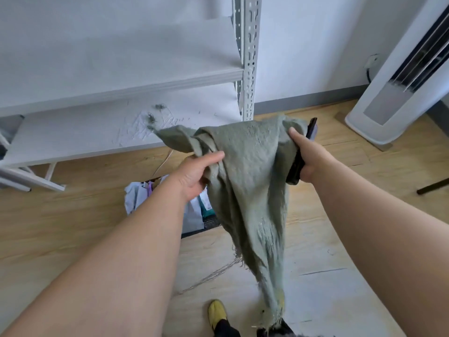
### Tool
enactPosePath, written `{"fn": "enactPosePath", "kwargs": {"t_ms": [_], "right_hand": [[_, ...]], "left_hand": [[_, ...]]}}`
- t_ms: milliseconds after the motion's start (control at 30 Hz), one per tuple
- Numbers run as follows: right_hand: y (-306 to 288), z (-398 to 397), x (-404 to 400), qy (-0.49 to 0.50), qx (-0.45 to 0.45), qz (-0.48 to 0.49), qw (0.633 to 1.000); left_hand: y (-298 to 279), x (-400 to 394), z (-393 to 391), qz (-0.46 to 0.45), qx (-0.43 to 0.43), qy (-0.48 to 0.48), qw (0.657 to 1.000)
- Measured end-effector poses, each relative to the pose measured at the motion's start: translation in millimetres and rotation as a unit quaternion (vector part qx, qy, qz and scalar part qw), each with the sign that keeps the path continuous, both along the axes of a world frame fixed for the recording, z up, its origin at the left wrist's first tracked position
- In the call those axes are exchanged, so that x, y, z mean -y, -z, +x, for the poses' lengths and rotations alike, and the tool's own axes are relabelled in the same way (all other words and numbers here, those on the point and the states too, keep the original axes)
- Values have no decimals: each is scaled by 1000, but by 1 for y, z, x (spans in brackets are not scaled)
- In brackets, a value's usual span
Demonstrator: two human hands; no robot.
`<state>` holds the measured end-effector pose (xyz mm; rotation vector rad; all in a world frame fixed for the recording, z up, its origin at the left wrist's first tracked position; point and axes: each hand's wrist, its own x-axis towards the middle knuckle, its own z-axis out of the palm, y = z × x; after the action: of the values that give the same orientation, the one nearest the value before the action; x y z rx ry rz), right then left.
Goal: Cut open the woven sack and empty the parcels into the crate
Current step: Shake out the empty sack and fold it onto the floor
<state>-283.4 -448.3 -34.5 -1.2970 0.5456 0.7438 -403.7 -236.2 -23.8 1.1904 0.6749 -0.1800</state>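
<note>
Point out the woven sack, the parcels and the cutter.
woven sack [245,171]: head view, middle of hanging cloth.
parcels [192,215]: head view, white mailer on top.
cutter [311,128]: head view, dark tip above right hand.

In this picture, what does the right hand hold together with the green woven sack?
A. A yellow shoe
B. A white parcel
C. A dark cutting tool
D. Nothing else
C: the right hand grips a corner of the limp woven sack and also a dark cutting tool, whose tip shows above the fingers and whose handle shows below the palm.
</note>
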Motion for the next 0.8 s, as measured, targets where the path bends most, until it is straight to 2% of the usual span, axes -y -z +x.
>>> {"fn": "enactPosePath", "kwargs": {"t_ms": [133, 200, 267, 333, 367, 400, 467, 500, 567, 600, 667, 700, 733, 800], "right_hand": [[3, 10, 8, 110, 32, -62, 991], [6, 17, 11, 122, 29, 14, 992], [4, 15, 14, 72, 55, 90, 992], [3, 13, 20, -69, 122, 10, 990], [5, 12, 25, -139, 158, -65, 975], [8, 13, 30, -167, 178, -136, 960], [11, 20, 41, -99, 179, -222, 953], [11, 25, 47, -21, 170, -227, 959], [12, 32, 57, 102, 147, -178, 968], [13, 34, 60, 109, 138, -158, 972], [19, 32, 66, 19, 121, -187, 975], [23, 31, 71, -24, 118, -229, 966], [26, 31, 76, -37, 129, -276, 952], [31, 37, 91, 7, 174, -327, 929]], "left_hand": [[-4, -15, 0, -68, 17, -97, 993], [-3, -14, -4, -54, -5, -38, 998], [-1, -6, -9, 54, -46, 64, 995], [1, -4, -7, 138, -56, 48, 988], [2, -6, -4, 132, -61, 14, 989], [2, -9, -1, 114, -58, -13, 992], [4, -18, 7, 107, -47, -44, 992], [7, -25, 13, 119, -47, -66, 990], [8, -29, 22, 101, -32, -98, 989], [10, -25, 27, 92, -37, -83, 992], [13, -8, 32, 190, -72, 39, 978], [22, -4, 38, 266, -93, 86, 956], [26, 1, 43, 337, -101, 78, 933], [26, 7, 53, 364, -82, -28, 927]]}}
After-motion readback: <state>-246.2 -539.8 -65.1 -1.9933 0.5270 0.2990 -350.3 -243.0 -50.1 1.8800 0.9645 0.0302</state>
